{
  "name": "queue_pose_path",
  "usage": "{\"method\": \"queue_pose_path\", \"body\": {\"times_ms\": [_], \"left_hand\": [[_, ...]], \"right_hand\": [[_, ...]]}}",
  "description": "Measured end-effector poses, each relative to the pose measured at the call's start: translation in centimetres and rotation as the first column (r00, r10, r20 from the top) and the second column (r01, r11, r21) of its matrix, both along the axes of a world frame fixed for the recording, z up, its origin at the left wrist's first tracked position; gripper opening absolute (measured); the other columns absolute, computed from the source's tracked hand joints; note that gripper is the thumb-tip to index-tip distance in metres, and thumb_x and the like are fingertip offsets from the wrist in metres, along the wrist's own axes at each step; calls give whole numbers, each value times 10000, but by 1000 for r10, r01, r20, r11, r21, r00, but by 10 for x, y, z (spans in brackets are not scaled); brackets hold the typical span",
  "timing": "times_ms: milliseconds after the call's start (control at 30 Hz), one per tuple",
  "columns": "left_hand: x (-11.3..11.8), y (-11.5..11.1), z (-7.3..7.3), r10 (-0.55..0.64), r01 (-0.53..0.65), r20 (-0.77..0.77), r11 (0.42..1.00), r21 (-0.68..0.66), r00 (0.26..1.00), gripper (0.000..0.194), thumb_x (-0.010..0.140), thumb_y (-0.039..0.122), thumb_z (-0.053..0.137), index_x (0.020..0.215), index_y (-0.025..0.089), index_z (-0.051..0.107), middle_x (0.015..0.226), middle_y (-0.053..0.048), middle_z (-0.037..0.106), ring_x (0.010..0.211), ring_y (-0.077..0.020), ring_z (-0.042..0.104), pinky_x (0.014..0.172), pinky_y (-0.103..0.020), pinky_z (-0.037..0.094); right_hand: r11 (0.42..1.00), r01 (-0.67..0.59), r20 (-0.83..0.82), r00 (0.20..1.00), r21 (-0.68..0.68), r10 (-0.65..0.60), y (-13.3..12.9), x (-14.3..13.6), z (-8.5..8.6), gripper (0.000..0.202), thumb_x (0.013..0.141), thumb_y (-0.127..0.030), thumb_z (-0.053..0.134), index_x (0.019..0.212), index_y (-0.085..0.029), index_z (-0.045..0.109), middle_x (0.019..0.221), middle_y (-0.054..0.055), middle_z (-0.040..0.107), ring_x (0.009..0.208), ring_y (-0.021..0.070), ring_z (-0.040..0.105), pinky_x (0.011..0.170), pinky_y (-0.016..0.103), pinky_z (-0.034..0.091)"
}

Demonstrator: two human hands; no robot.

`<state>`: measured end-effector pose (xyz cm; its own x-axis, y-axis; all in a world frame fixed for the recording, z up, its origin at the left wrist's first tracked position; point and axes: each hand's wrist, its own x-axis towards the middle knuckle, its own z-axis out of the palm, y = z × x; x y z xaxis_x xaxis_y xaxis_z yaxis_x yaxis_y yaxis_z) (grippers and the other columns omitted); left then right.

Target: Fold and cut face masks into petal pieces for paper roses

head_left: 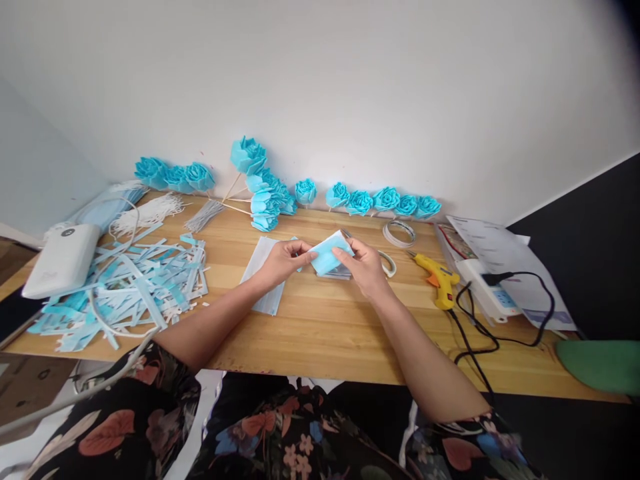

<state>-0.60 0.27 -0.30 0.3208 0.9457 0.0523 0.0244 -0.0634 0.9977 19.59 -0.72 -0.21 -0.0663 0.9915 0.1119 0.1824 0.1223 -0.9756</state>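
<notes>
A folded piece of blue face-mask fabric (pixel 327 257) is held up over the middle of the table between both hands. My left hand (pixel 289 260) pinches its left edge, thumb on top. From the other side my right hand (pixel 365 263) grips it, the thumb pressed on its face. Flat on the wood under my left wrist lies a pale blue sheet of mask fabric (pixel 271 300), partly covered by the hand. Something greyish lies just below the held piece, mostly hidden. Close behind my right hand is a roll of tape (pixel 389 265), partly covered.
Blue fabric flowers (pixel 360 202) line the wall. Cut mask strips (pixel 150 280), a white power bank (pixel 65 260) and a bundle of wires (pixel 204 215) are at left. A yellow glue gun (pixel 440 280), another tape roll (pixel 399 233), cords and a power strip (pixel 490 293) occupy the right.
</notes>
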Motion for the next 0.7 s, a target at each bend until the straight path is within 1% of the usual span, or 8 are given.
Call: {"method": "queue_pose_path", "body": {"times_ms": [100, 200, 267, 300, 400, 500, 567, 700], "left_hand": [[-1, 0, 1, 27, -27, 10, 1000, 11, 1000, 384, 759, 521, 702, 739, 140, 656, 674, -10, 596, 586, -98, 482, 555, -236, 377], [-1, -2, 4, 62, -64, 43, 997, 32, 997, 375, 769, 516, 690, 728, 148, 626, 643, 6, 563, 573, -96, 473, 542, -231, 373], [-1, -3, 5, 75, -76, 20, 995, 58, 997, 360, 775, 502, 683, 726, 151, 619, 644, 7, 555, 577, -96, 469, 543, -229, 367], [0, -3, 6, 71, -70, -6, 995, 77, 997, 352, 780, 495, 676, 722, 152, 620, 648, 5, 557, 581, -97, 468, 547, -229, 364], [1, -5, 7, 42, -33, -71, 991, 127, 997, 337, 789, 476, 656, 701, 152, 625, 648, -2, 565, 593, -101, 467, 563, -235, 356], [1, -5, 7, 34, -23, -85, 991, 135, 996, 333, 788, 472, 650, 699, 152, 630, 650, -2, 572, 602, -105, 471, 577, -239, 359], [1, -5, 6, 38, -28, -77, 991, 131, 996, 333, 787, 473, 651, 702, 151, 637, 646, -2, 574, 602, -105, 470, 579, -240, 358], [1, -5, 6, 40, -34, -48, 992, 118, 998, 324, 780, 466, 665, 704, 151, 658, 646, -7, 586, 606, -109, 476, 578, -242, 364]], "right_hand": [[999, -22, -39, 999, -30, 21, 0, -1, 1, 332, 743, -502, 714, 850, -193, 659, 762, 13, 660, 668, 162, 592, 621, 281, 501], [991, -106, -86, 991, -83, 99, -1, -2, 3, 364, 732, -490, 737, 936, -193, 680, 863, 34, 708, 741, 184, 640, 692, 313, 540], [984, -152, -77, 986, -96, 145, -3, -2, 4, 388, 725, -491, 747, 966, -194, 684, 890, 37, 715, 766, 190, 648, 706, 317, 543], [984, -156, -54, 987, -84, 152, -3, -1, 5, 389, 731, -500, 741, 965, -194, 685, 883, 34, 713, 762, 187, 643, 693, 308, 536], [995, -96, 73, 993, 18, 95, -6, 0, 8, 347, 802, -525, 664, 899, -194, 697, 809, 18, 684, 700, 159, 593, 619, 267, 479], [994, -42, 188, 982, 103, 22, -7, 1, 11, 334, 857, -510, 598, 823, -195, 705, 718, 4, 643, 633, 138, 532, 566, 256, 413], [992, -34, 214, 977, 119, 7, -7, 2, 12, 330, 859, -503, 592, 807, -198, 707, 689, -1, 627, 611, 136, 511, 549, 259, 390], [991, -22, 202, 979, 129, -5, -5, 1, 11, 323, 852, -496, 594, 791, -199, 705, 685, -2, 623, 602, 135, 496, 539, 262, 370]]}}
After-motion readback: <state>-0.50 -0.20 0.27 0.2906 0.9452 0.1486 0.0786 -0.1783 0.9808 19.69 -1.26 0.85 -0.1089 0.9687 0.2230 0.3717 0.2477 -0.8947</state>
